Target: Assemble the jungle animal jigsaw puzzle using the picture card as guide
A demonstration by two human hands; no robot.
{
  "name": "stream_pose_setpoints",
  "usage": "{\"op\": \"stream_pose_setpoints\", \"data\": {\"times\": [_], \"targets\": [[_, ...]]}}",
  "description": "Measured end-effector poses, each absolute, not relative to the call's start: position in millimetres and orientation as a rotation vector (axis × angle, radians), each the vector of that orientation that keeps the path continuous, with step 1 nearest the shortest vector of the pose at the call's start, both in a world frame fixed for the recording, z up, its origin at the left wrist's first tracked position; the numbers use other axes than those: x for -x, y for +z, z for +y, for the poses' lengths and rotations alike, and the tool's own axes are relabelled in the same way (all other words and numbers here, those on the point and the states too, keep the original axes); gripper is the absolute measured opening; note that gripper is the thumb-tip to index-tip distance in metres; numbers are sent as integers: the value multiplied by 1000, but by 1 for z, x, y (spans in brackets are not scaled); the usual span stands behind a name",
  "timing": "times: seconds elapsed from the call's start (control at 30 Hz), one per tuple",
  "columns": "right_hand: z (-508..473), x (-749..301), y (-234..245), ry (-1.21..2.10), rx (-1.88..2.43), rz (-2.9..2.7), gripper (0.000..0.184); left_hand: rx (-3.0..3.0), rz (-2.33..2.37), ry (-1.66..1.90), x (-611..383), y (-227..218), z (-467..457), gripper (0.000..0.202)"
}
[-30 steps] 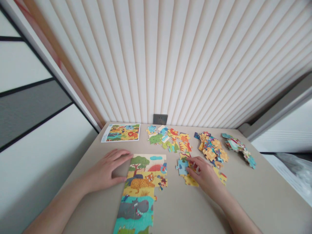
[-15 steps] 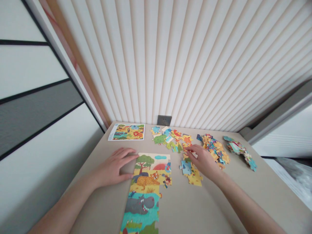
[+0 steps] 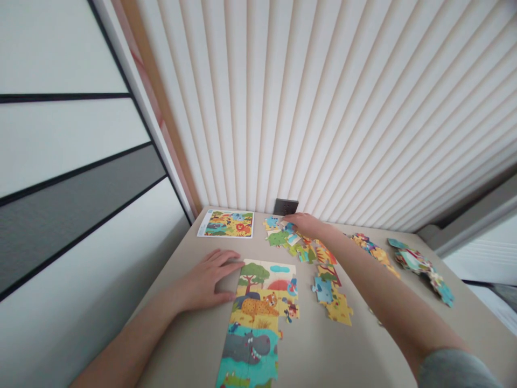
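My left hand (image 3: 208, 283) lies on the table with its fingers spread, the fingertips at the upper left edge of a partly joined jigsaw puzzle (image 3: 252, 307). That puzzle shows a tree, a leopard, a hippo and a crocodile. My right hand (image 3: 305, 223) is at the back of the table, over a group of loose puzzle pieces. Its fingers are bent and close together beside a blue piece (image 3: 288, 227); what is under the fingertips is hidden. Nearer me, a blue piece (image 3: 323, 290) and a yellow piece (image 3: 340, 310) lie to the right of the puzzle.
A printed picture card (image 3: 226, 223) lies at the back left. More puzzle pieces are heaped on the right (image 3: 374, 250), partly behind my right forearm, and at the far right (image 3: 420, 267). A dark socket (image 3: 286, 207) is on the ribbed wall behind the table.
My right hand has gone from the orange sun-like pieces to the blue pieces farther back and left. The whole view has shifted. My left hand stays beside the puzzle.
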State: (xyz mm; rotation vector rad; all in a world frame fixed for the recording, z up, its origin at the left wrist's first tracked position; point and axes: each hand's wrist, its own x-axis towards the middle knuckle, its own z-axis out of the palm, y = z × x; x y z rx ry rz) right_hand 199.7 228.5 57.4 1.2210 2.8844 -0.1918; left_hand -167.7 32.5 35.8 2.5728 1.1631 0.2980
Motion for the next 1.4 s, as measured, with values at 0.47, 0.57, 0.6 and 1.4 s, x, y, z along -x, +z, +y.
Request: {"op": "stream_pose_setpoints", "data": {"times": [0.47,0.57,0.6,1.4], "targets": [[243,-225,59,-356,-1362,2760,54,-2574,1160,292,170,34,33,73],[243,-231,60,-409,-1477,2771,47,-2572,1167,283,171,32,33,73],[244,-234,61,-431,-1526,2777,40,-2570,1165,285,172,32,33,73],[35,-280,49,-1781,-2324,2478,48,-2669,1233,416,154,34,29,59]]}}
